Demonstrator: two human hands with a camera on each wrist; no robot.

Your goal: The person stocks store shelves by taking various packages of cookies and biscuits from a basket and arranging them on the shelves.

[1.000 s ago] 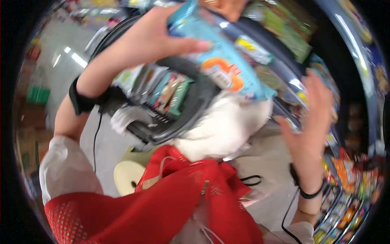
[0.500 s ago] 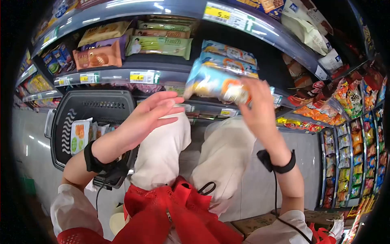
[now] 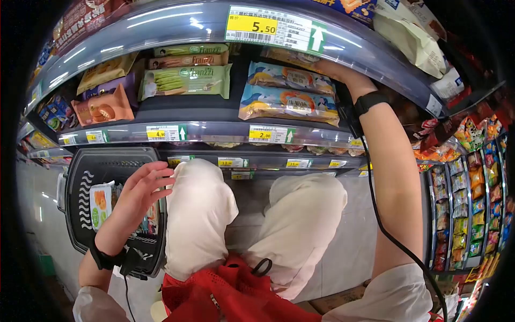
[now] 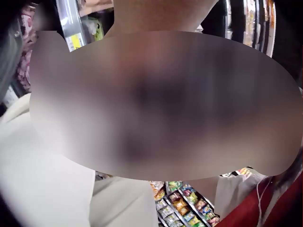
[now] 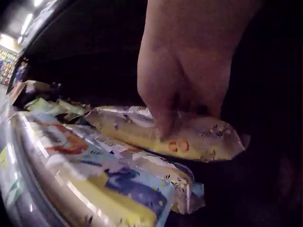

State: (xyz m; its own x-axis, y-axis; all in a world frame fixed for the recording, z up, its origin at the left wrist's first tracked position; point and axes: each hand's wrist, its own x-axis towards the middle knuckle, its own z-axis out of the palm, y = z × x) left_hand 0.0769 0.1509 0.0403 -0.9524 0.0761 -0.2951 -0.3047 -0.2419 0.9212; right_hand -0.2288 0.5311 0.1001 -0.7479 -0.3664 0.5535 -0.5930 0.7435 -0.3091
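Observation:
Deep in the shelf bay, my right hand (image 3: 343, 75) grips a snack packet (image 3: 289, 56) that lies behind two others. In the right wrist view the thumb and fingers pinch the packet (image 5: 132, 135) near its middle; much of the fingers is hidden. In front lie two blue milk-snack packets, the nearer one (image 3: 292, 104) by the shelf edge and the other (image 3: 295, 78) just behind it. My left hand (image 3: 142, 188) is over the right side of a black shopping basket (image 3: 120, 155), fingers loosely bent and holding nothing. The left wrist view is mostly blurred out.
Green Franzzi packets (image 3: 188, 80) and an orange packet (image 3: 102, 107) stand left on the same shelf. Above my right hand runs the upper shelf's price rail (image 3: 198, 24). My knees (image 3: 196, 209) face the lower shelves. A rack of small bags (image 3: 461, 214) stands at right.
The view has swung from the basket to the shelf. My right hand, at a blue packet by the shelf front half a second ago, has reached deep inside. The left hand has dropped left towards the basket.

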